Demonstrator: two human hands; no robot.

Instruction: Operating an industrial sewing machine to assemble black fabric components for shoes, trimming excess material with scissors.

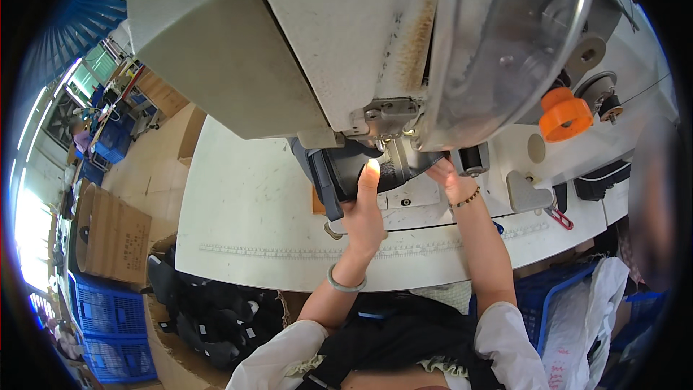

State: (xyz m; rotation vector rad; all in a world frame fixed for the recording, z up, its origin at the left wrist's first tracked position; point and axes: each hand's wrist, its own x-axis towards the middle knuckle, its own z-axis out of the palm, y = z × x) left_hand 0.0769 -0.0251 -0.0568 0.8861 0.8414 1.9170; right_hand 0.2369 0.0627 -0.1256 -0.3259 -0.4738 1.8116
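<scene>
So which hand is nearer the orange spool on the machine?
Right. The right hand sits under the machine head, left of and below the orange spool; the left hand, gripping the black piece, is farther left.

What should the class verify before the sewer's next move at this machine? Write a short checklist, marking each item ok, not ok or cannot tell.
1. Left hand grips the dark workpiece: ok.
2. Right hand steadies the piece at the other side, under the sewing machine head: ok.
3. Fingers out of the needle's path: cannot tell, the head hides the needle.
4. Piece lying flat on the white table: not ok, its left edge stands raised.
5. Orange spool seated at the right: ok.
</scene>
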